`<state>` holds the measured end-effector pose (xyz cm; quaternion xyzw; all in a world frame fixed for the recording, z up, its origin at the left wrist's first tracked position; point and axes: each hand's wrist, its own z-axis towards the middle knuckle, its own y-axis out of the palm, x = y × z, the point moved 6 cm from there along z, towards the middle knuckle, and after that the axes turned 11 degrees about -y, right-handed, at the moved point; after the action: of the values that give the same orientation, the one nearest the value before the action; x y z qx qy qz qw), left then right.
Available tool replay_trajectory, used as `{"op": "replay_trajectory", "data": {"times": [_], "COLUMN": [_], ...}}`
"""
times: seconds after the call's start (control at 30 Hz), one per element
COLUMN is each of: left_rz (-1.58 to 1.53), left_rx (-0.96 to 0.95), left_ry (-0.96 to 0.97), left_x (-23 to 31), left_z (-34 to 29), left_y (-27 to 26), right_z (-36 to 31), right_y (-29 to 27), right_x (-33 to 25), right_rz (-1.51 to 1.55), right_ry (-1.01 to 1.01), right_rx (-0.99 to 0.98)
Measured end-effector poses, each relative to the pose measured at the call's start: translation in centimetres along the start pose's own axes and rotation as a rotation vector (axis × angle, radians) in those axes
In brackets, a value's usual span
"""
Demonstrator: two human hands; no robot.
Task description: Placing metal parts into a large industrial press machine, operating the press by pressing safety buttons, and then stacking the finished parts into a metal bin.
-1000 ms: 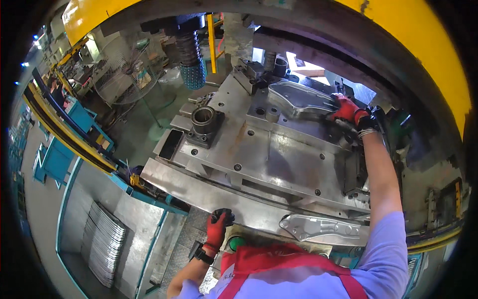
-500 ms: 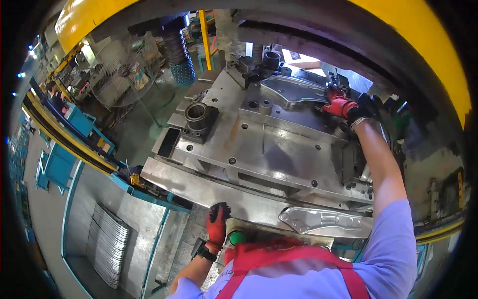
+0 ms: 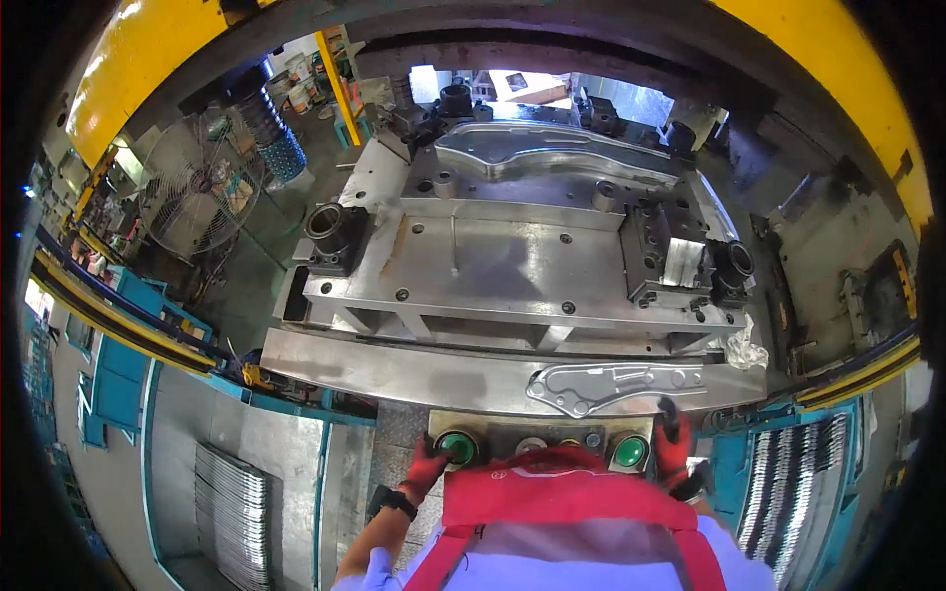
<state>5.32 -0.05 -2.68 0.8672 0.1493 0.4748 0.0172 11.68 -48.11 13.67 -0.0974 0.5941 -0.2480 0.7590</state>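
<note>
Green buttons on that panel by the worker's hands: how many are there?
2. One green button by the gloved left hand, the other beside the right hand. The red apron may hide more.

Red gloves, black wristwatch, red apron, lilac sleeves

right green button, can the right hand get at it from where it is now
Probably yes. The right hand, in a red glove, hangs just beside the right green button on the control panel, with nothing between them. The flat metal part lies above on the press bed, out of the way.
</note>
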Motion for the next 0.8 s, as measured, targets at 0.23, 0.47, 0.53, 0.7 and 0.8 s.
{"op": "replay_trajectory", "data": {"times": [0.23, 0.47, 0.53, 0.7, 0.8], "left_rz": [0.399, 0.419, 0.344, 0.212, 0.177], "left_rx": [0.131, 0.243, 0.229, 0.199, 0.206], "left_ry": [-0.141, -0.14, -0.184, -0.2, -0.23], "left_x": [4.2, 4.0, 4.6, 3.3, 2.5], "left_z": [-1.6, -2.4, -2.6, -2.0, -1.8], "left_y": [2.4, 1.9, 2.7, 2.3, 1.9], "right_z": [-10.6, -13.7, -13.8, -12.0, -11.4], "right_y": [3.3, 3.9, 3.6, 3.7, 3.6], "right_x": [12.9, 25.6, 25.4, 20.7, 18.4], "right_rz": [0.136, -0.072, -0.06, 0.215, 0.23], "right_ry": [0.841, 0.456, 0.467, 0.546, 0.531], "right_rx": [-0.25, -0.043, -0.022, -0.113, -0.048]}}
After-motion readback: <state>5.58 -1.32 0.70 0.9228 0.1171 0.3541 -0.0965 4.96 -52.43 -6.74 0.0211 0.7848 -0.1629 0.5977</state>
